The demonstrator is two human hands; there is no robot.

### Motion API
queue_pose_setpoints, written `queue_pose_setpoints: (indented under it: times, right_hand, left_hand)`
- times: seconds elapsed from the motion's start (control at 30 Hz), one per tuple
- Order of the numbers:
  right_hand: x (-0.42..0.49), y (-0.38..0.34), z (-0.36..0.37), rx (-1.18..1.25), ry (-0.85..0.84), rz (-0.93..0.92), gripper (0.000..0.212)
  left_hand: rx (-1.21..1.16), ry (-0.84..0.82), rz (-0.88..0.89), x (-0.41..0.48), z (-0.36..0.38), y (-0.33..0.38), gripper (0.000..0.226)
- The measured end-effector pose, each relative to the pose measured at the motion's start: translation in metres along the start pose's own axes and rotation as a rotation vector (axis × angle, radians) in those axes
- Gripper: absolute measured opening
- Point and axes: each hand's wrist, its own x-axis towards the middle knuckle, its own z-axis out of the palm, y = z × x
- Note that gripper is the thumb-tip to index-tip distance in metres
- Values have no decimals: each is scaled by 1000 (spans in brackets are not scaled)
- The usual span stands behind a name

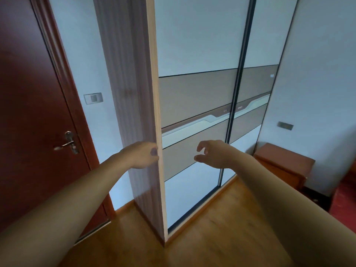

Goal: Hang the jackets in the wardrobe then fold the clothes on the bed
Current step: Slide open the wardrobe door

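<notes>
The wardrobe (196,93) stands in front of me with both sliding doors closed; they are white with brown bands. My left hand (142,154) is at the wardrobe's front left corner edge (155,112), at waist height, fingers curled against the wooden strip. Whether it grips the edge is hidden. My right hand (210,153) hovers in front of the left sliding door with its fingers loosely curled and spread, holding nothing. No jackets or clothes are in view.
A dark red room door (28,122) with a metal handle (67,144) is shut on the left. An orange-brown bedside cabinet (283,166) stands right of the wardrobe, with a red edge (344,197) beside it. Wooden floor (192,237) lies below.
</notes>
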Motion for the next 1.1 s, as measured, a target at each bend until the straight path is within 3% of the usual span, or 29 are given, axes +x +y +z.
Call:
queue_pose_setpoints:
  times: [0.37, 0.77, 0.93, 1.1]
  right_hand:
    - [82, 135, -26, -20, 36, 204, 47]
    - [236, 317, -114, -68, 34, 90, 49]
    - [304, 351, -131, -87, -19, 8, 48]
    - [379, 352, -147, -86, -30, -100, 48]
  left_hand:
    - [64, -100, 187, 176, 21, 90, 51]
    - [19, -3, 71, 370, 11, 200, 48]
    - [18, 15, 14, 425, 4, 212, 21]
    - [-5, 48, -87, 469, -4, 205, 43]
